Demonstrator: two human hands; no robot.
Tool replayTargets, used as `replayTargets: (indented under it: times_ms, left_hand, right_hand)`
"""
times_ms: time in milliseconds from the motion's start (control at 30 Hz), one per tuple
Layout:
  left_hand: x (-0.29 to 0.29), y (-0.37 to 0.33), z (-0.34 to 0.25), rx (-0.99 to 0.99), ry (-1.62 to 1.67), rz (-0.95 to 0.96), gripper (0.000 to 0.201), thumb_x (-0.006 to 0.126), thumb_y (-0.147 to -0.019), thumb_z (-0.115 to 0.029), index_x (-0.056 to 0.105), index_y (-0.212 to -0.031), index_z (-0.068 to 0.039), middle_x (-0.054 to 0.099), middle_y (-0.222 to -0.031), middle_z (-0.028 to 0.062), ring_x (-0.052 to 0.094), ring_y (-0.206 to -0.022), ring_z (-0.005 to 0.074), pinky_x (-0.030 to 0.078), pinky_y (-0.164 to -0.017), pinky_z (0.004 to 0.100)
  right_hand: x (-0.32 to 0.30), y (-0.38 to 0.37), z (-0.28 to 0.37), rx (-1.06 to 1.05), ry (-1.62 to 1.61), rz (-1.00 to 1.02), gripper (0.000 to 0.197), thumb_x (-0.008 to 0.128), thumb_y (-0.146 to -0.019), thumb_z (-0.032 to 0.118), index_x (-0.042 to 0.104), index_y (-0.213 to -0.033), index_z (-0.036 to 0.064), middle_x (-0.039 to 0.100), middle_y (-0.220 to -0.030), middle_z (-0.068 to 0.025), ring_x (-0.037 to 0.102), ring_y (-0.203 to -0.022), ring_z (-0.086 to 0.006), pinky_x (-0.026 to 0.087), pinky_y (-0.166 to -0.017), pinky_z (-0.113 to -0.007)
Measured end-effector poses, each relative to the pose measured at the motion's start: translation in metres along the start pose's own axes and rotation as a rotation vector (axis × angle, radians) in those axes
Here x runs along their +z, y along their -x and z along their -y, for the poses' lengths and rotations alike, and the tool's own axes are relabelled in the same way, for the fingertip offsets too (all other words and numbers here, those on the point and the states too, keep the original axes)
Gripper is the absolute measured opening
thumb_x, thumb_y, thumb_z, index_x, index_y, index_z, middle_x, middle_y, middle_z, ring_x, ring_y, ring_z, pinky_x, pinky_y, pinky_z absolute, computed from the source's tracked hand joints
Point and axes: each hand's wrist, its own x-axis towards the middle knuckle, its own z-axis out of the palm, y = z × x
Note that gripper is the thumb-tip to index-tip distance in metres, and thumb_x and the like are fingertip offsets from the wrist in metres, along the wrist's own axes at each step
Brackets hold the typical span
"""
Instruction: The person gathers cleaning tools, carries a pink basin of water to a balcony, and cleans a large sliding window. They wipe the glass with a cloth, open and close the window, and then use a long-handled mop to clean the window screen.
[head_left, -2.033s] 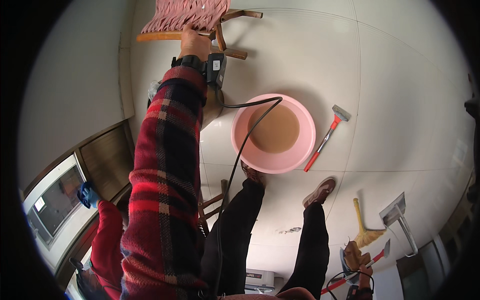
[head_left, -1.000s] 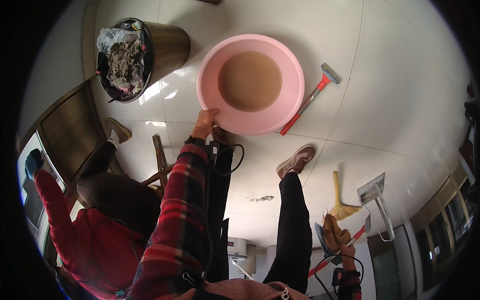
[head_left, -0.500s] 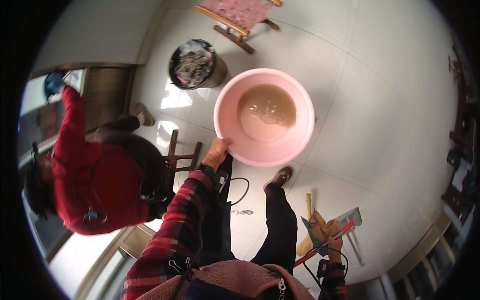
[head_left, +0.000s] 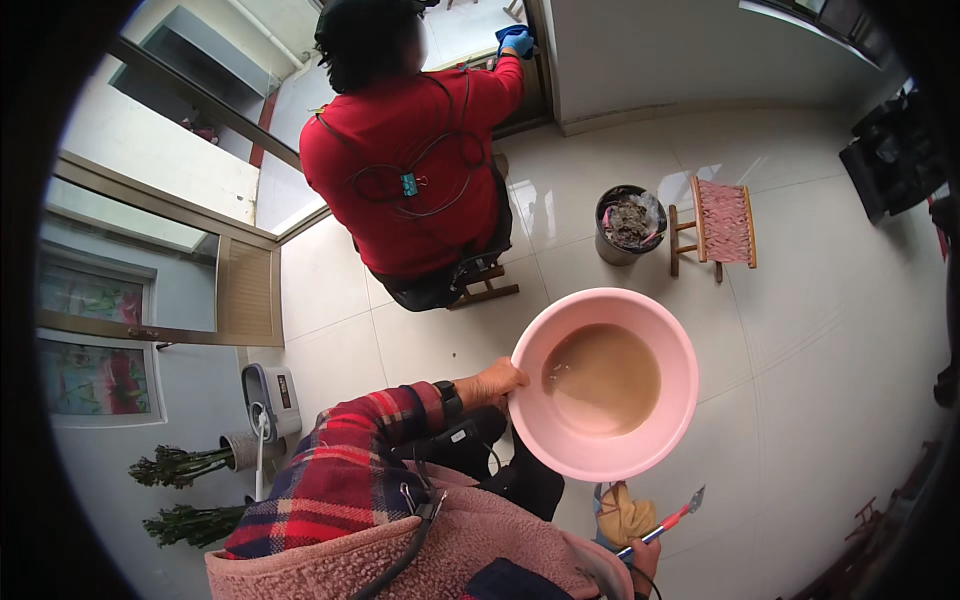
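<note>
Right hand [head_left: 646,558] curled round a red-and-silver scraper [head_left: 673,520], blade pointing forward-right along its slanting axis, tan cloth [head_left: 626,516] alongside. Left hand [head_left: 497,380], forearm stretched rightward, pinches the left rim of a round pink basin [head_left: 600,460] beside the knees [head_left: 542,487]. Beyond, left to right: seated person in red [head_left: 410,185], full bin [head_left: 620,250], woven stool [head_left: 725,222].

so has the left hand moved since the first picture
Yes. Judged against the bin, the left hand has drawn back: it was on the woven stool beyond the bin and now holds the pink basin on the nearer side.
</note>
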Motion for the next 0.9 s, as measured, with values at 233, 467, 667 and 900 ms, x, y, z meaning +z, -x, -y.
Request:
replayTargets:
  times_ms: [233,467,667,900]
  left_hand:
    - [-0.085,0.102,0.048,0.014,0.13,-0.147,0.037,0.058,-0.068,0.0,0.059,-0.104,0.008,0.064,-0.094,0.0171,0.063,-0.083,0.0267,0.052,-0.075,0.0361]
    - [-0.139,0.201,0.133,0.113,0.481,-0.442,0.041,0.058,-0.067,0.0,0.053,-0.107,0.01,0.061,-0.091,0.018,0.063,-0.076,0.0303,0.054,-0.065,0.0383]
    - [-0.164,0.262,0.194,0.203,0.86,-0.688,0.041,0.055,-0.068,0.002,0.052,-0.108,0.012,0.061,-0.094,0.0176,0.061,-0.084,0.0283,0.051,-0.075,0.0356]
    - [-0.21,0.314,0.227,0.392,1.115,-0.88,0.041,0.053,-0.068,0.002,0.051,-0.108,0.013,0.06,-0.096,0.0174,0.061,-0.085,0.0285,0.051,-0.076,0.036]
  right_hand:
    - [0.037,0.003,0.083,0.084,0.448,0.337,0.034,0.059,-0.065,0.005,0.058,-0.097,-0.004,0.061,-0.084,-0.0036,0.056,-0.075,-0.013,0.046,-0.07,-0.027]
    - [0.111,-0.005,0.129,-0.056,0.922,0.658,0.035,0.061,-0.064,0.009,0.06,-0.097,-0.0031,0.065,-0.083,-0.0088,0.06,-0.075,-0.0148,0.048,-0.07,-0.028]
    - [0.211,-0.003,0.171,-0.223,1.354,0.93,0.037,0.065,-0.064,0.014,0.06,-0.096,-0.0031,0.064,-0.079,-0.0095,0.061,-0.07,-0.0181,0.05,-0.069,-0.03]
    - [0.353,0.041,0.194,-0.154,1.366,1.143,0.033,0.064,-0.067,0.013,0.058,-0.095,-0.0031,0.061,-0.077,-0.007,0.058,-0.069,-0.0146,0.049,-0.065,-0.029]
